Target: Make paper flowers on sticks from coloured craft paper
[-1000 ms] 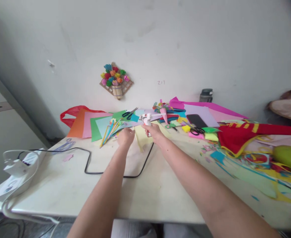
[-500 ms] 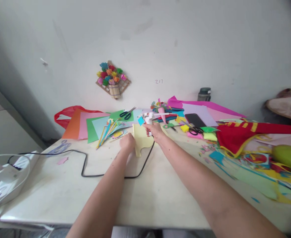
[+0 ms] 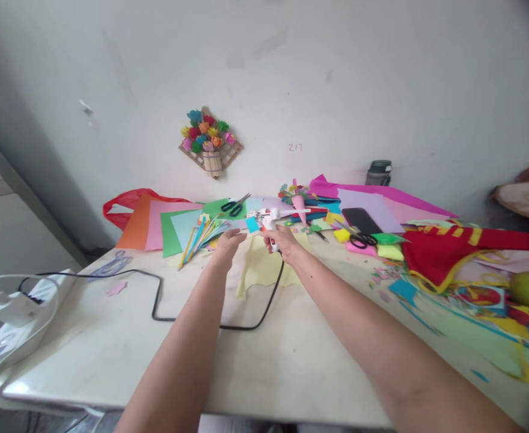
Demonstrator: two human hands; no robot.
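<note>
Currently grips the white plastic glue gun (image 3: 267, 215) by its handle in the right hand (image 3: 286, 242), with fingers curled around it, near the pale yellow paper sheet (image 3: 262, 264) on the cream-coloured bench (image 3: 287, 373). Holds the left hand (image 3: 228, 243) near the small blue paper square (image 3: 252, 225); cannot tell of anything between the left fingers.

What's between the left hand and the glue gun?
In the head view, a small blue square shows between the left hand and glue gun; whether it touches either is unclear.
</note>
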